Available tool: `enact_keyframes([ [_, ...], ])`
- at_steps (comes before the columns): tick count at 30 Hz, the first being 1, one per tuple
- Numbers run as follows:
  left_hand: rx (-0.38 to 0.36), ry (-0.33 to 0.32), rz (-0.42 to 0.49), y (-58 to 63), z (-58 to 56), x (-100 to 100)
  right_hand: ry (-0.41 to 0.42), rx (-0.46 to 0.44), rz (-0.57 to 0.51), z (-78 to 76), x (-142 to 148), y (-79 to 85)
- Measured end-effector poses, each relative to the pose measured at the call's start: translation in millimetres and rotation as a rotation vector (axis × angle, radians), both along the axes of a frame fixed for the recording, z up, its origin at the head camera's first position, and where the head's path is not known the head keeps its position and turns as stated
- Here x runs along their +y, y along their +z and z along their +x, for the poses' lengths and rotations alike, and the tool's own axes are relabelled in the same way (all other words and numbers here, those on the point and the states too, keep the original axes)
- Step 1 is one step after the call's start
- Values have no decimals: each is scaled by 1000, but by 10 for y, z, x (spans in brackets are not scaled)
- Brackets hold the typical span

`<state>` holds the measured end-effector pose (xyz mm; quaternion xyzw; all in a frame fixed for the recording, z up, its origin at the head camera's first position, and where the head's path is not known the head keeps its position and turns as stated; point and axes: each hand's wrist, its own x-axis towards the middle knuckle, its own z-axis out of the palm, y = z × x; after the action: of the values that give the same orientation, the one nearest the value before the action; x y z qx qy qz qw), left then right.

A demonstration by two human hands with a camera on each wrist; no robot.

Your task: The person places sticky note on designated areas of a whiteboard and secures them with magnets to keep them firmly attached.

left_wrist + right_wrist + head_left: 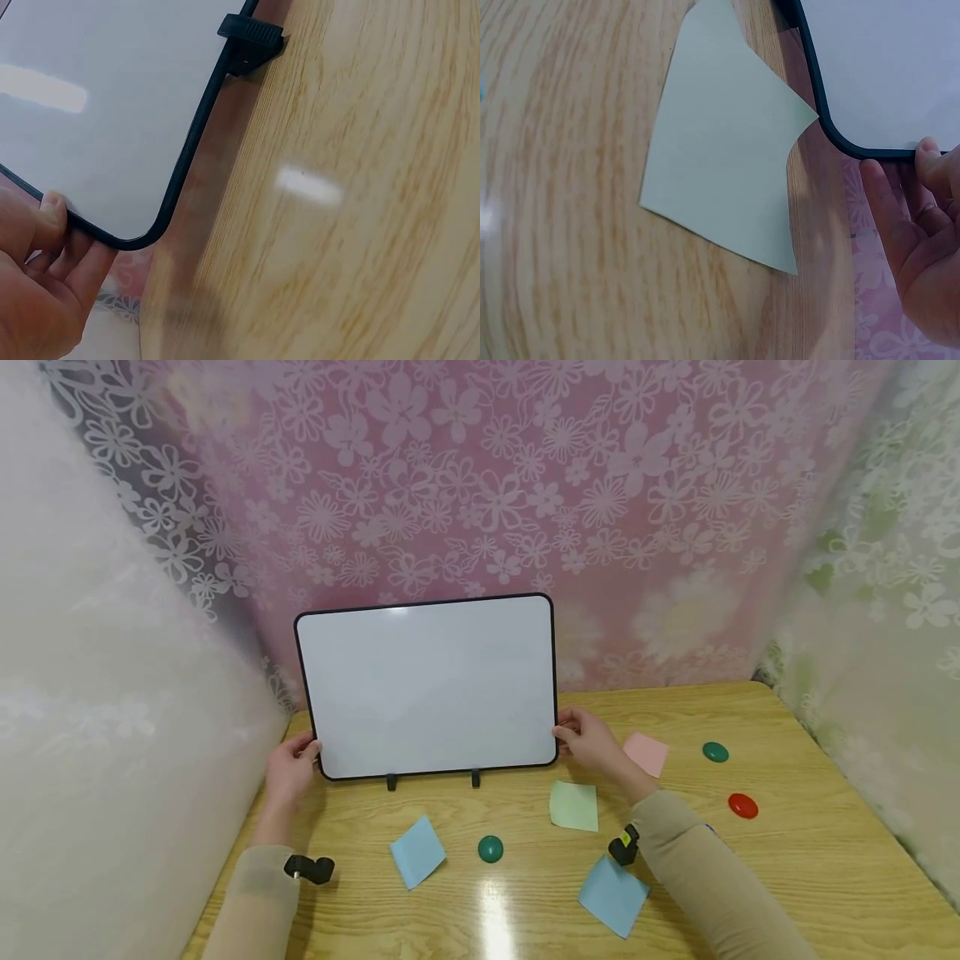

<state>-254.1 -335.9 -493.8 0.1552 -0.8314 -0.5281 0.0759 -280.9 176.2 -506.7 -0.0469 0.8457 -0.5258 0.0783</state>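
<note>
A whiteboard point(427, 685) with a thin black frame stands upright at the back of the table, leaning slightly back on two small black feet point(392, 782). My left hand point(290, 768) grips its lower left edge; in the left wrist view the thumb lies on the front of the frame and the fingers go behind. On the opposite side my right hand point(588, 739) pinches the lower right edge, thumb in front. The right wrist view has a pale green sticky note point(720, 142) close to the board's corner. One black foot point(251, 41) shows large in the left wrist view.
Blue sticky notes point(417, 852) lie in front, one under the right wrist camera point(624, 845). A green magnet point(491, 849) sits between them. To the right are a pink note point(646, 754), another green magnet point(716, 752) and a red one point(743, 806). Flowered curtain point(465, 485) hangs behind.
</note>
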Motion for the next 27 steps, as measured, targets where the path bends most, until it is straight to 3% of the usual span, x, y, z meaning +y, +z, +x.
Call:
enact_keyframes([
  [14, 9, 33, 12, -20, -19, 44, 4, 12, -18, 42, 4, 24],
  [27, 29, 19, 105, -16, 26, 46, 31, 13, -43, 29, 55, 29],
])
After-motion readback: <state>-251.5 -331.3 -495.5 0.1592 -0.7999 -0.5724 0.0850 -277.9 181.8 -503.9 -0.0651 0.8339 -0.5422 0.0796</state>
